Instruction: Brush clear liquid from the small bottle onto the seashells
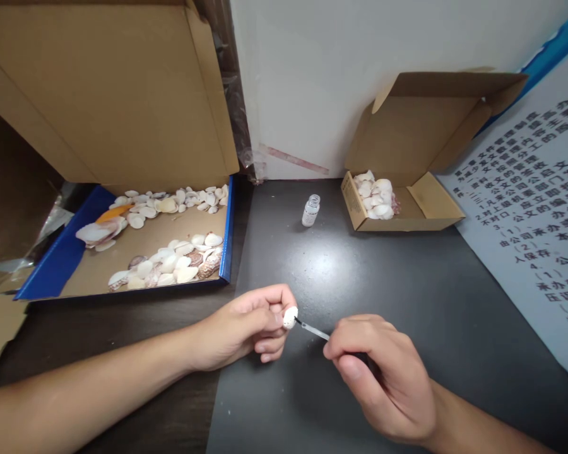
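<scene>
Between the thumb and fingers of my left hand (258, 325) is a small white seashell (290, 317), held above the dark table. My right hand (383, 372) grips a thin applicator brush (315, 330) by its cap, which is mostly hidden in my fingers. The brush's dark tip touches the face of the shell. Farther back on the table stands a small clear glass bottle (311, 211), upright and uncapped, with a label on its side.
At left, a blue-edged cardboard box (226, 233) lies open with two groups of seashells (170, 261) and an orange piece (115, 212). A smaller open carton (407, 224) at back right holds more white shells (375, 197). A printed sheet (525, 208) leans along the right side.
</scene>
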Demonstrator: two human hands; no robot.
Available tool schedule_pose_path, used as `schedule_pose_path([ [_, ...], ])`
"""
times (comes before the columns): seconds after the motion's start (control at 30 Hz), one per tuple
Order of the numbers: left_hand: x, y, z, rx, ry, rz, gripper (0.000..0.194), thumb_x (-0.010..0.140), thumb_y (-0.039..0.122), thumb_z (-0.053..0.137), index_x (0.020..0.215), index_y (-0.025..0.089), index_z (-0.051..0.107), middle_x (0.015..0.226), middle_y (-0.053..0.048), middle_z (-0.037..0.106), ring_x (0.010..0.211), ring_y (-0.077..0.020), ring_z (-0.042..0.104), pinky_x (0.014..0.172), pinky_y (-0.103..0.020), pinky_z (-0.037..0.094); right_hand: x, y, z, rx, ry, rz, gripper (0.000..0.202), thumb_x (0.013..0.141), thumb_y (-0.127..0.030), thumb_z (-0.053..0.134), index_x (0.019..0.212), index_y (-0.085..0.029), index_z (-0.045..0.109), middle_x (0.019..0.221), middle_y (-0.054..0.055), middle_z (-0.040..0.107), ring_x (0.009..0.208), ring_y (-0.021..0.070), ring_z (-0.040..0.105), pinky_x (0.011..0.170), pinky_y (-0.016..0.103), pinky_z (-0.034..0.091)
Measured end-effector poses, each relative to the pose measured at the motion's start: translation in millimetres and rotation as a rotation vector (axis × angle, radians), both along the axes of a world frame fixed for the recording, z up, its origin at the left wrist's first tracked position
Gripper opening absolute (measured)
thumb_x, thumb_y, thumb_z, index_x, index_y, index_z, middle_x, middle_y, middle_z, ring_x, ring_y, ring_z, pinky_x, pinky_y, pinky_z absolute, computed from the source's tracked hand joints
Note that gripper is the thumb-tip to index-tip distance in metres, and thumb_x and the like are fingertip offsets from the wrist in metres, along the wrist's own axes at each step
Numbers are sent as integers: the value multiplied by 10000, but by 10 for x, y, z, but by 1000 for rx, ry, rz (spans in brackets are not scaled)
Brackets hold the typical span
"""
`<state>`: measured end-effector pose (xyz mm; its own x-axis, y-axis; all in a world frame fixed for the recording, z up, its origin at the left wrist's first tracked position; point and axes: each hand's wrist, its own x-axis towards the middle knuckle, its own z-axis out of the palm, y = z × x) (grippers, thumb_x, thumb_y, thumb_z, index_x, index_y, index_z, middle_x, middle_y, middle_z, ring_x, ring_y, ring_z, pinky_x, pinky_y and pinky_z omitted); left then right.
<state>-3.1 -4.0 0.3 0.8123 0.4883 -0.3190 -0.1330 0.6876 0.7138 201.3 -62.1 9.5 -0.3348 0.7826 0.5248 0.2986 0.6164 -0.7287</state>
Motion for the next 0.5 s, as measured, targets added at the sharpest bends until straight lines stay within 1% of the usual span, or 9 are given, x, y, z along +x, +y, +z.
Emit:
schedule_pose_path([
  [0.13, 12, -2, 28, -15, 4, 5, 162, 839, 254, 594, 775, 186, 462, 546, 89, 366, 467, -70, 310, 517, -228, 310, 7, 1, -31, -25, 67, 88, 201, 1028, -254, 364, 970, -206, 551, 587, -40, 526, 459, 114, 489, 504, 255, 412],
  [0.3, 11, -5, 40, -48, 6, 24, 168, 814, 252, 614, 767, 178, 470, 591, 74, 392, 475, -62, 321, 521, -227, 315, 19, -8, -34, -31, 81, 107, 238, 1043, -296, 335, 998, -207, 551, 612, -25, 548, 480, 120, 510, 519, 257, 428],
  [0.37, 3, -2, 33, -49, -3, 20, 157, 803, 239, 618, 774, 179, 476, 587, 74, 391, 476, -65, 328, 519, -229, 317, 16, -8, -28, -40, 40, 73, 212, 1034, -277, 351, 985, -210, 546, 609, -28, 553, 477, 120, 519, 513, 252, 426],
  [0.5, -10, 7, 13, -36, -22, 8, 137, 789, 216, 623, 790, 178, 492, 577, 78, 380, 476, -70, 336, 514, -231, 319, 5, -16, -19, -84, -61, -75, 111, 960, -161, 455, 908, -228, 527, 568, -61, 513, 432, 104, 470, 484, 243, 384],
])
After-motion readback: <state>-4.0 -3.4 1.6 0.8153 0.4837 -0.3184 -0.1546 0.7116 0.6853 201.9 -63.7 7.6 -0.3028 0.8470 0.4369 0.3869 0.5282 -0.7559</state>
